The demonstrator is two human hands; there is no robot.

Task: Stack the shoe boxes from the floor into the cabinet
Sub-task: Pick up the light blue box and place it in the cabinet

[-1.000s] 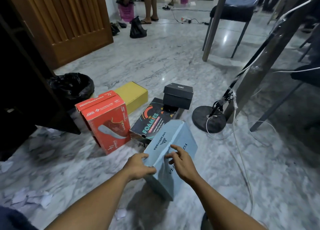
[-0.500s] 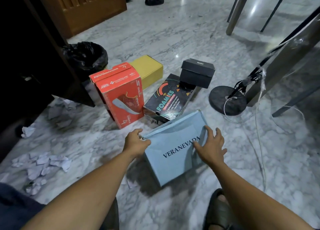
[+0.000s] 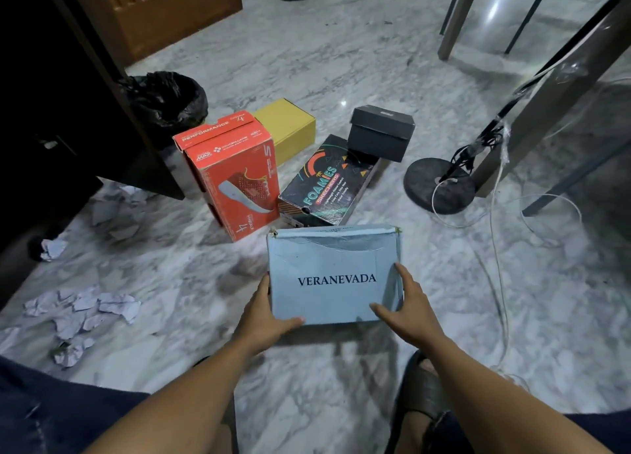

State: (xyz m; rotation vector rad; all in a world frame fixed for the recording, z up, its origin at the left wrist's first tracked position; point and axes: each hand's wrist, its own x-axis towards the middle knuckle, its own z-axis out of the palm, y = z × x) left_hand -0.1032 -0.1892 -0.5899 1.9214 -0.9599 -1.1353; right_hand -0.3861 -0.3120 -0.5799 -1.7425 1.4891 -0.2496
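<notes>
A light blue shoe box (image 3: 333, 266) marked VERANEVADA is held lid-up just above the marble floor. My left hand (image 3: 264, 317) grips its near left corner, thumb on the lid. My right hand (image 3: 406, 307) holds the near right side, thumb on the lid and fingers along the edge. Behind it stand a red box (image 3: 235, 173) on end, a yellow box (image 3: 286, 126), a black FOAMIES box (image 3: 327, 180) lying tilted and a small dark grey box (image 3: 380, 132). The dark cabinet (image 3: 51, 112) is at the left with its door open.
A black rubbish bag (image 3: 167, 98) sits beside the cabinet door. Crumpled paper (image 3: 85, 307) litters the floor at the left. A round black stand base (image 3: 438, 184) with white cables, and table and chair legs, are at the right. My sandalled foot (image 3: 421, 385) is below the box.
The blue box has turned from standing on edge to lid-up and come toward me. Both hands have shifted to its near corners. The camera has tilted down.
</notes>
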